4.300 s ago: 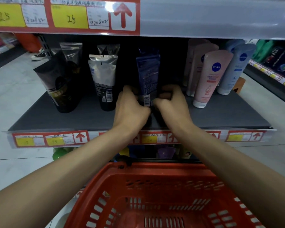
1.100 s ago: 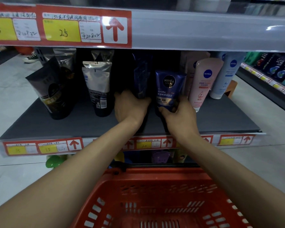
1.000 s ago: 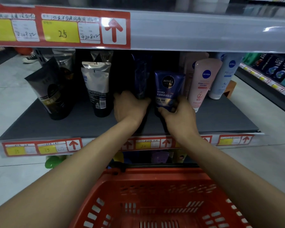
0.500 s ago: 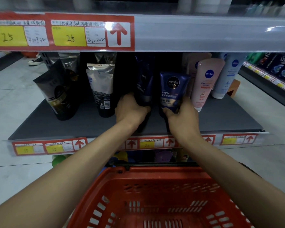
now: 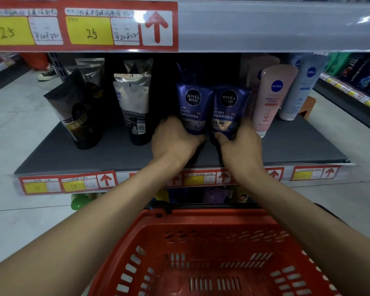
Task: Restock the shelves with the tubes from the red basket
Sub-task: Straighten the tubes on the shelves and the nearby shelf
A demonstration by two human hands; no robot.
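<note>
Dark grey shelf (image 5: 107,154) carries two blue tubes standing side by side, the left hand (image 5: 175,139) closing its grip on the left tube (image 5: 193,107) and the right hand (image 5: 240,144) on the right tube (image 5: 229,112), so this is the facing step; next, probably let go and check the red basket (image 5: 212,231), whose visible floor looks bare.

Two blue tubes (image 5: 193,107) (image 5: 228,112) each read "NIVEA MEN", "HYDRA", "PRO". Pink tube (image 5: 272,97) and pale blue tube (image 5: 301,90) show a "NIVEA" roundel. Upper shelf price labels (image 5: 90,28): handwritten "25" twice, "920802", red up arrow. Lower shelf price strip (image 5: 73,185): "15", "15", red arrows.
</note>
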